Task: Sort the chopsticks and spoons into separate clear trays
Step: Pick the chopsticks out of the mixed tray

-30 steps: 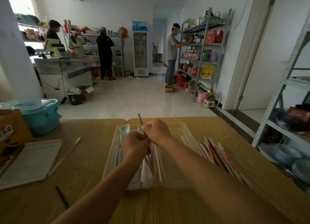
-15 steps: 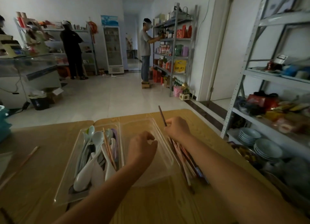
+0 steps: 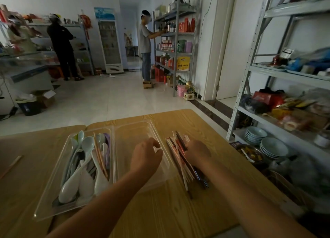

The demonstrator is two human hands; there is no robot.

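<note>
At lower centre of the frame, two bare forearms reaching over a wooden surface [image 3: 160, 211]. Left hand [image 3: 145, 156] hanging over the empty right tray [image 3: 135, 130], fingers loosely curled, holding nothing. Right hand [image 3: 197, 152] resting on the chopsticks [image 3: 180, 168] piled on the surface just right of that tray; fingers bent down onto the pile, grip impossible to tell. At lower left, left tray [image 3: 53, 207] beside it, holding spoons [image 3: 85, 177] plus two stray chopsticks. At far left edge, one loose chopstick [image 3: 11, 164]. Beyond, at upper centre, tiled floor, shelves, two people standing.
</note>
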